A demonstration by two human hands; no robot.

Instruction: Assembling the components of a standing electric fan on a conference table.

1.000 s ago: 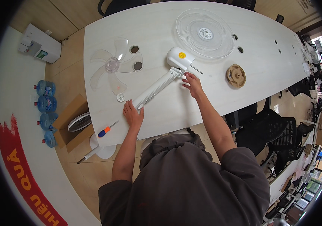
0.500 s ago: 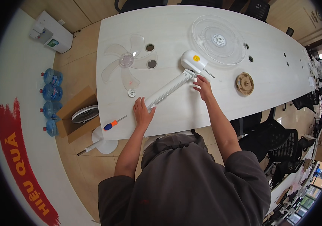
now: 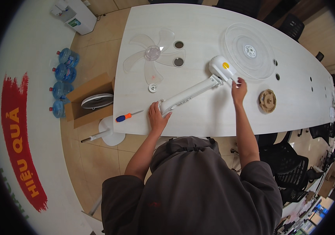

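Head view: from my end I see the right hand [image 3: 238, 94] up at the metal shaft [image 3: 233, 78] of the white motor housing [image 3: 217, 65]; half a second ago it was at the neck joint below. I take that to mean attention has moved from the joint to the shaft. Its fingertips are drawn narrow at the shaft's tip, but I cannot tell whether they pinch it. The left hand [image 3: 158, 119] stays at the lower end of the fan column [image 3: 187, 95], thumb and fingers apart around it; I cannot tell how firmly. The column lies slantwise on the worktop [image 3: 202, 121], its lower end towards the near edge, the housing nearer the middle. An orange-and-blue screwdriver [image 3: 124, 117] lies at the near left corner.

For labels, I get a round yellow sticker [image 3: 226, 65] on the housing, its print too small to read, and large yellow lettering on a red wall banner [image 3: 15, 92] beyond the left edge.
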